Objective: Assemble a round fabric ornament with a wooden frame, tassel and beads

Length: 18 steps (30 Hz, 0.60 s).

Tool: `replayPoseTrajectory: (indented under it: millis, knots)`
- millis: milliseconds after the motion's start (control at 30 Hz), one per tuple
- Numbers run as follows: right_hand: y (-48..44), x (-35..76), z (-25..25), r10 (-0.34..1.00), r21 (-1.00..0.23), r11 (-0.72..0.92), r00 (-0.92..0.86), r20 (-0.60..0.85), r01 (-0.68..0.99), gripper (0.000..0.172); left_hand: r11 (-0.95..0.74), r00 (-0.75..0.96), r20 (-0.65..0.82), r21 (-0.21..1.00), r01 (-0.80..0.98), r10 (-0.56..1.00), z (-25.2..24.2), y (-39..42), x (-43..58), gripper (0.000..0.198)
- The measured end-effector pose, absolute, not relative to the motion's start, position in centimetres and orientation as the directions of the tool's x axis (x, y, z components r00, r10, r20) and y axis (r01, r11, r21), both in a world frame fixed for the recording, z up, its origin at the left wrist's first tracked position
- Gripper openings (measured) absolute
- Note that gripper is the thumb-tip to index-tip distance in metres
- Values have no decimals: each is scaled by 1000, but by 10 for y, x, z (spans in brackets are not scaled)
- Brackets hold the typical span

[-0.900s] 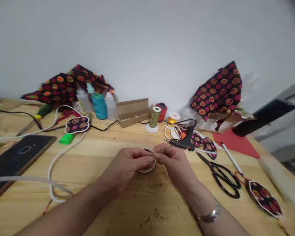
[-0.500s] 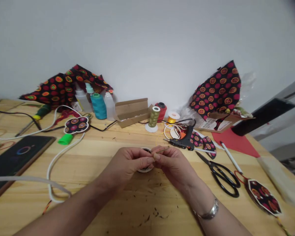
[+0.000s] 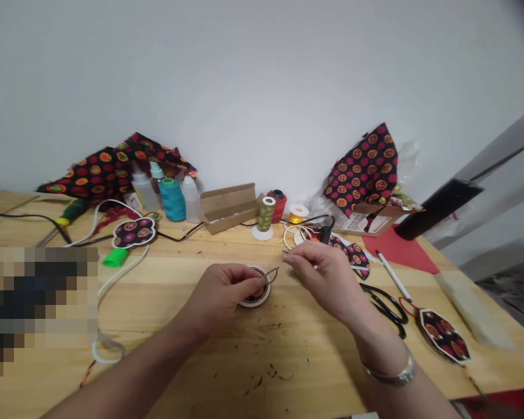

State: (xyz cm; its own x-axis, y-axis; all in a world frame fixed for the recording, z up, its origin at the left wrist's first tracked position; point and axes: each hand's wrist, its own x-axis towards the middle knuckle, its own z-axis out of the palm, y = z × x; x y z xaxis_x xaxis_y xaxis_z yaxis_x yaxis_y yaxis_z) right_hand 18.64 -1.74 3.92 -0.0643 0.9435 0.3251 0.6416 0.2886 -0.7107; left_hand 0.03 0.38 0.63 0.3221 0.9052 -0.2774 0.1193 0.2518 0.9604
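My left hand (image 3: 225, 291) is closed on a small round white-rimmed piece (image 3: 257, 294) that rests on the wooden table (image 3: 227, 361). A thin olive thread (image 3: 272, 273) loops up from the piece toward my right hand (image 3: 325, 276). The right hand's fingers are pinched on the thread's end, a little to the right of and above the piece. A silver bracelet (image 3: 390, 375) sits on my right wrist.
Behind the hands stand an olive thread spool (image 3: 265, 215), a red spool (image 3: 278, 203), a yellow spool (image 3: 297, 214), a teal spool (image 3: 172, 199) and an open cardboard box (image 3: 229, 206). Black scissors (image 3: 386, 302), a white pen (image 3: 393, 274) and a patterned octagon (image 3: 443, 334) lie right. A white cord (image 3: 113, 279) lies left.
My right hand has drawn away from the left, moving right and slightly up, pulling the thread out into a loop. The left hand stays on the round piece. The view has shifted.
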Motion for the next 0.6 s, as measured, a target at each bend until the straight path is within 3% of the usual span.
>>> replayPoseTrajectory:
  millis: [67,133,267,400,467,600]
  knots:
    - [-14,186,45,898,-707,429,-177,404,562,16,196,320,-249,962,191,914,11,0,1,10]
    - [-9,184,46,891,-768,452,-277,361,453,18,135,333,-218,957,256,918,16,-3,1,13]
    - [1,182,39,900,-912,288,-408,153,294,21,48,340,-165,944,328,926,27,-4,0,21]
    - [4,181,25,893,-958,203,-439,96,203,21,41,314,-150,944,328,937,32,3,-2,22]
    - [5,181,16,907,-963,184,-413,88,198,26,48,311,-153,946,321,938,30,6,-2,20]
    - [6,182,5,915,-877,337,-339,220,342,26,59,305,-157,950,306,939,23,11,0,18]
